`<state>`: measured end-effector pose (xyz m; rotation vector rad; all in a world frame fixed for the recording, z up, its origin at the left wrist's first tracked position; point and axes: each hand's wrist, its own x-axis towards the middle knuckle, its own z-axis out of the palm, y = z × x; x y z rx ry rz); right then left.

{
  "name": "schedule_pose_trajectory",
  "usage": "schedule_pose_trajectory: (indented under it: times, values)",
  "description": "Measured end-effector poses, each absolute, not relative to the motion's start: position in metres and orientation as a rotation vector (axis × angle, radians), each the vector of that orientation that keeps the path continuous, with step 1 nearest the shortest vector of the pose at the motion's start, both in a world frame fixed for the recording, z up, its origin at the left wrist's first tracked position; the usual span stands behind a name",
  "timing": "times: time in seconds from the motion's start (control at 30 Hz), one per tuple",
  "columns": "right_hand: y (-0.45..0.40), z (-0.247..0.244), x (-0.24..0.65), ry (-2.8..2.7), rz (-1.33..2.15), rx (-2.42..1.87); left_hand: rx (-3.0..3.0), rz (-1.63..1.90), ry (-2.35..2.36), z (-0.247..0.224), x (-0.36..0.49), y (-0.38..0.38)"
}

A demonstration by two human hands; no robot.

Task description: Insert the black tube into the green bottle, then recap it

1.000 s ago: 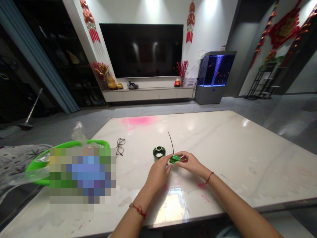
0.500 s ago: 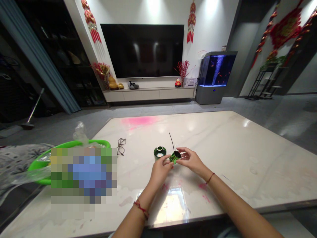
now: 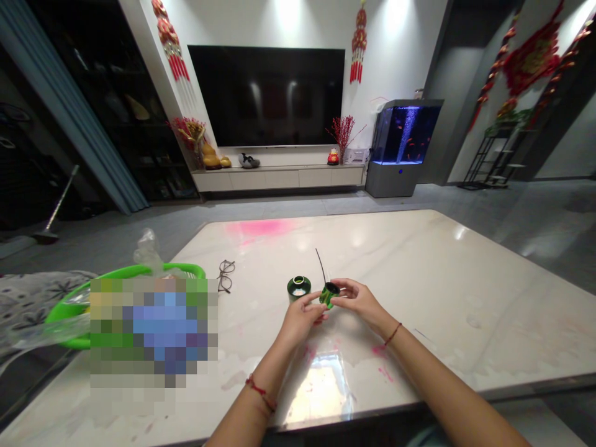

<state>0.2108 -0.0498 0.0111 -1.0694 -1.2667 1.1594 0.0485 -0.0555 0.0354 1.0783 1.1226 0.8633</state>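
A small green cup-shaped piece [image 3: 329, 294] with a dark open top is held between my two hands above the table. My left hand [image 3: 300, 321] has its fingers closed on the piece's left and lower side. From the right, my right hand [image 3: 362, 302] pinches it near the rim. Just beyond my left fingers stands a dark green, shiny round container [image 3: 298, 287] with a pale ring at its mouth. A thin black line, like a wire or stick [image 3: 320, 264], runs up behind the piece; whether it is attached I cannot tell.
The pale marble-look table [image 3: 419, 267] carries pink stains. Eyeglasses [image 3: 226, 276] lie to the left of the container. A green basket [image 3: 193, 270] with plastic bags stands at the left, its contents blurred out. Beyond are a television [image 3: 267, 96] and a fish tank [image 3: 401, 136].
Both hands stay on the green piece, which has turned slightly between the fingers. The whole view has shifted a little.
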Motion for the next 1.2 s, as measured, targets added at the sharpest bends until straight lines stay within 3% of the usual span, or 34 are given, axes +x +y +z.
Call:
schedule_pose_trajectory:
  times: [0.4,0.7,0.97,1.2]
  values:
    - [-0.038,-0.007,0.225,-1.346,0.73,-1.402,1.337,1.093,1.147,0.044,0.042,-0.053]
    - [-0.038,-0.017,0.232,-1.487,0.452,-1.72,1.709,1.437,1.558,0.055,0.021,-0.048]
    - [-0.038,-0.02,0.232,-1.542,0.301,-1.805,1.677,1.104,1.552,0.031,0.002,-0.027]
    - [-0.043,-0.013,0.22,-1.686,-0.05,-1.794,1.654,1.089,1.452,0.027,0.002,-0.025]
